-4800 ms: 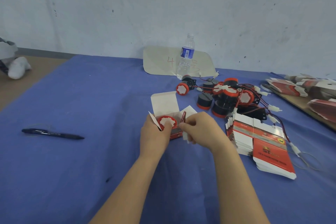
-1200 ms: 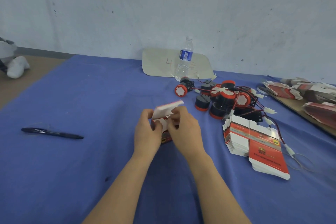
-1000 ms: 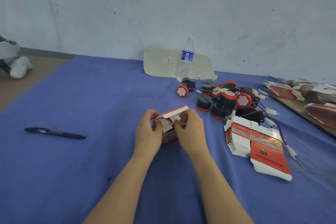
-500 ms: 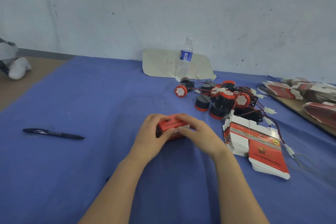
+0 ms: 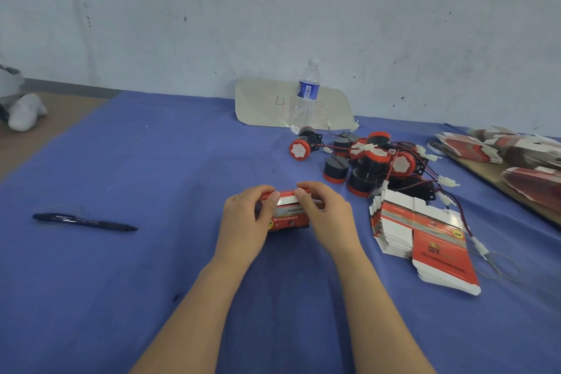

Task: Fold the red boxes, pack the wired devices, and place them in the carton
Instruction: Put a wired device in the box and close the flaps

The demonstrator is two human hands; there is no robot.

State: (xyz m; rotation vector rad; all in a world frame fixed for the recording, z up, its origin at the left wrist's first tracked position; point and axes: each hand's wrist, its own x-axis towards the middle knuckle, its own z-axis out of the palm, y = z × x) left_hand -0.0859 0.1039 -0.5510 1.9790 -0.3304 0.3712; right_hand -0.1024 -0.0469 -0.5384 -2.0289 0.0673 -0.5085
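Red box (image 5: 288,217) is now closed and lies on its long side on the desk (image 5: 151,167), held between the two hands. Left hand (image 5: 243,222) grips the left end, right hand (image 5: 331,222) the right end. The fingers of both curl over the top edge, and the fingertips (image 5: 301,194) nearly meet above a white strip along that edge. Cannot tell whether the strip is print or a tuck flap not fully seated.

Change: a few seconds ago the lid flap stood open with a device showing inside. One second ago the flaps were being folded in. Half a second ago the box was already shut and turned onto its side. No device shows now.

Judgement: this unit is packed and the closing step is at or near its end. A last press along the lid edge is probably all that remains before the box goes to the carton. Carton not in view.

Outward:
- Stack of flat box blanks (image 5: 425,240) lies just right of the right hand.
- Pile of wired devices (image 5: 370,161) sits beyond and right of that hand, so many units are left to pack.
- One lone device (image 5: 302,147) lies apart from the pile, ahead of the hands.
- Water bottle (image 5: 306,97) stands further ahead, in front of a card (image 5: 261,106) marked "4".
- More blanks (image 5: 516,155) lie far to the right.
- Pen (image 5: 85,222) lies well left of the left hand.
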